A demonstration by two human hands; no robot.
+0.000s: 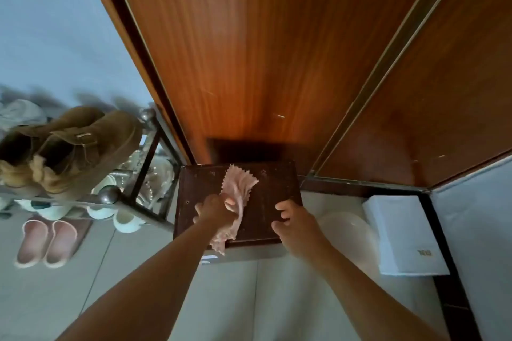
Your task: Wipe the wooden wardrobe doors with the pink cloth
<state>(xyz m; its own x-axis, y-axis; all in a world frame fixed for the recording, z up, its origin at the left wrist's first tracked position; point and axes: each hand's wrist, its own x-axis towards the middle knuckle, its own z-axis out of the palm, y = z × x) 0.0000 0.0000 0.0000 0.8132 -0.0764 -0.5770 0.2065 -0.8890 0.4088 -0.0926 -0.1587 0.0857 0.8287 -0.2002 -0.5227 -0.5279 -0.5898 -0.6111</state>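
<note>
The only lettering in view is a small dark mark near the lower corner of the white box (404, 235), which stands on the floor beside the wardrobe. It appears upside down and too blurred to read. Nothing else carries legible text, numbers or brand signs.
</note>
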